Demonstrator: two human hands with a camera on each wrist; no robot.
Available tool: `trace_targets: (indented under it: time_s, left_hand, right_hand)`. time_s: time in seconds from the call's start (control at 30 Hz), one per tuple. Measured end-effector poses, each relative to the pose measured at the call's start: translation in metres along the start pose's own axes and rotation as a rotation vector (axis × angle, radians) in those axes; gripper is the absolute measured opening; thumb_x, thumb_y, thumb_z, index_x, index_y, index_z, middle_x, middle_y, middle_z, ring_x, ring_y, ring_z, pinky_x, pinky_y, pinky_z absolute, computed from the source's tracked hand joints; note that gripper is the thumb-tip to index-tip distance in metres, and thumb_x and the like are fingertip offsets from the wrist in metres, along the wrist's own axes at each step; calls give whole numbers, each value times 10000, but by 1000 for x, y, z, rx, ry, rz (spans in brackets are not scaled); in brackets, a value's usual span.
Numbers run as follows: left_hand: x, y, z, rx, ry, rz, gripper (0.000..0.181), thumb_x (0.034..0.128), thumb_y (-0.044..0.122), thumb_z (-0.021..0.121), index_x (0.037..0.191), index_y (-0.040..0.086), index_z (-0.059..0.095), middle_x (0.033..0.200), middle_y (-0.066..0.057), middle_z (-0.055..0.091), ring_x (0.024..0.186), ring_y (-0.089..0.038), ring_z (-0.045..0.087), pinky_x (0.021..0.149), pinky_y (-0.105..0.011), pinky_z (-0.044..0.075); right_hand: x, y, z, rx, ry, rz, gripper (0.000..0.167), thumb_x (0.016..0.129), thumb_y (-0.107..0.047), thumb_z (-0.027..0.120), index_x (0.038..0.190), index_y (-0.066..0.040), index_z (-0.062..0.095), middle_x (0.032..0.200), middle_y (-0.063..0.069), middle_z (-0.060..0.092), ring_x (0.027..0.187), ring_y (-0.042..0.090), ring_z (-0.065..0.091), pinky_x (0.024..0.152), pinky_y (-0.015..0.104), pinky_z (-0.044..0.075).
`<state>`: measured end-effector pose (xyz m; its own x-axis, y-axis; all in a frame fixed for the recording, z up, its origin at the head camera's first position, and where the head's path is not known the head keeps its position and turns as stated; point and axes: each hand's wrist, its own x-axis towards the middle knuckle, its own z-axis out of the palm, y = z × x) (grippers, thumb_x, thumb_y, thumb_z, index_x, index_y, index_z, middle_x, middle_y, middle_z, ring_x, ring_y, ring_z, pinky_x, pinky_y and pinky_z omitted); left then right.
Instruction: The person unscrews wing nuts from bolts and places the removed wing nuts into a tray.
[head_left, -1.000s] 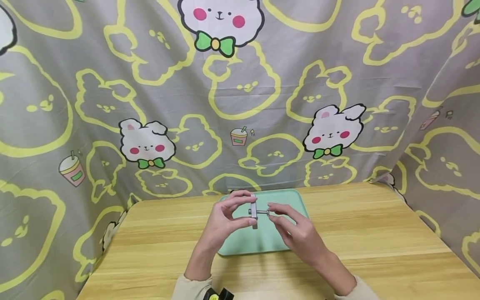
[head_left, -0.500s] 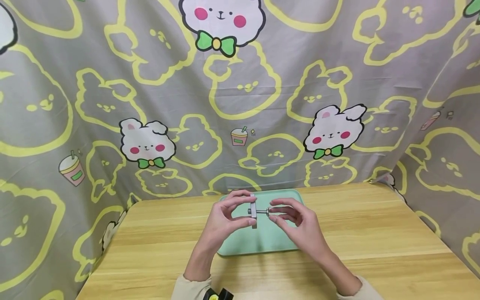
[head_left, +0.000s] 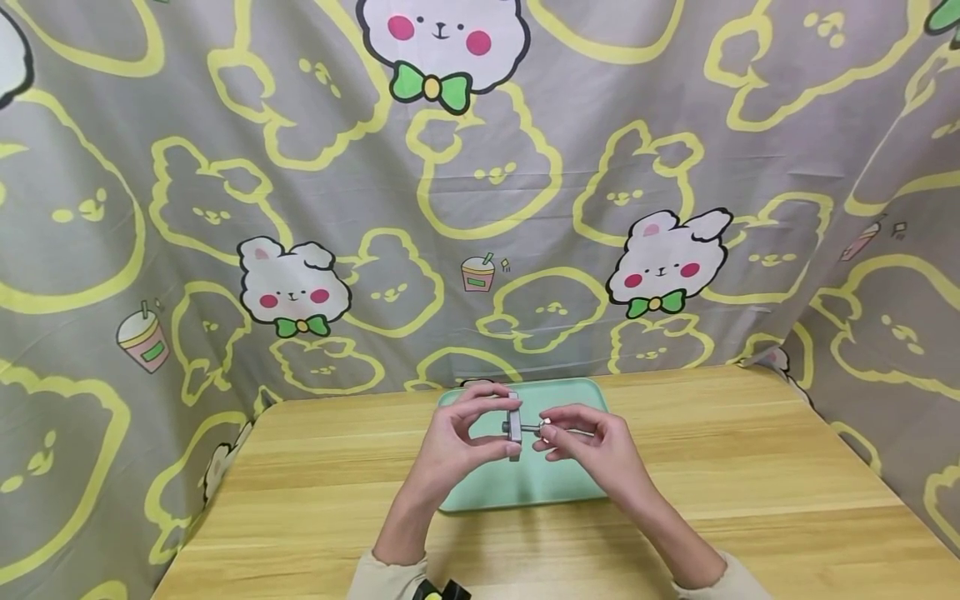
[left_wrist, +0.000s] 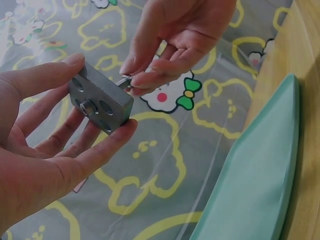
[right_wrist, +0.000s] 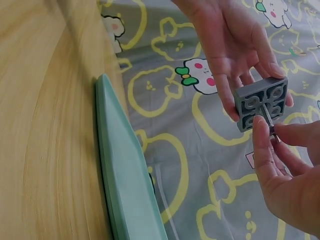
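Observation:
My left hand (head_left: 448,442) holds a small grey metal-looking block (left_wrist: 100,97) by its opposite edges, between thumb and fingers. The block has several round holes. A bolt (right_wrist: 266,115) passes through its middle, its head (left_wrist: 88,107) against one face and its threaded shank sticking out of the ribbed other face. At the shank's free end my right hand (head_left: 603,446) pinches a small shiny nut-like piece (left_wrist: 126,80) between thumb and fingertips. The fingers partly cover that piece, so its exact shape cannot be made out. Both hands are raised above the tray.
A mint-green tray (head_left: 525,492) lies on the wooden table (head_left: 315,492) below the hands. Behind the table and at both sides hangs a grey curtain (head_left: 525,225) printed with yellow outlines and white cartoon animals.
The fingers of my right hand have shifted round the bolt's end, the thumb now lying over the small piece. The block and left hand have moved slightly to the right.

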<state>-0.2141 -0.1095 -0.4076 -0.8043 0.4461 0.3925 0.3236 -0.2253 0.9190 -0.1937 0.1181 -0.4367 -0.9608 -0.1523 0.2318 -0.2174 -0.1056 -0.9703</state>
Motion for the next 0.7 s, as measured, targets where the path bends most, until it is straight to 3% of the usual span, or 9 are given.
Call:
trace_targets:
  time_s: [0.27, 0.4, 0.57, 0.7]
  left_hand:
    - [0, -1, -2, -3, -1, 3, 440, 806, -84, 829, 1226, -63, 701, 1383, -234, 503, 1310, -311, 477, 935, -505, 603]
    - [-1, 0, -3, -13, 0, -3, 436, 814, -59, 834, 1229, -54, 702, 1390, -233, 502, 1313, -302, 483, 940, -510, 599]
    - [-2, 1, -4, -8, 3, -8, 438, 820, -16, 847, 1235, -30, 707, 1388, -206, 513, 1323, -303, 479, 941, -518, 597]
    - [-2, 2, -5, -18, 8, -11, 442, 824, -12, 845, 1241, -41, 700, 1391, -209, 511, 1317, -309, 488, 944, -520, 596]
  right_hand:
    - [-1, 1, 1, -89, -7, -141, 148, 965, -69, 721, 1087, 13, 705, 1046, 192, 718, 907, 319, 754, 792, 427, 653]
    - [-3, 1, 2, -133, -2, -231, 101, 957, -17, 714, 1057, -2, 720, 1060, 171, 710, 934, 251, 753, 816, 391, 647]
    - [-4, 3, 4, -217, -12, -404, 157, 922, 62, 722, 1032, -49, 737, 1088, 146, 708, 976, 214, 733, 868, 337, 629]
    - [-1, 5, 4, -320, -16, -593, 293, 856, 141, 749, 1003, -111, 739, 1079, 125, 715, 991, 231, 717, 869, 314, 623]
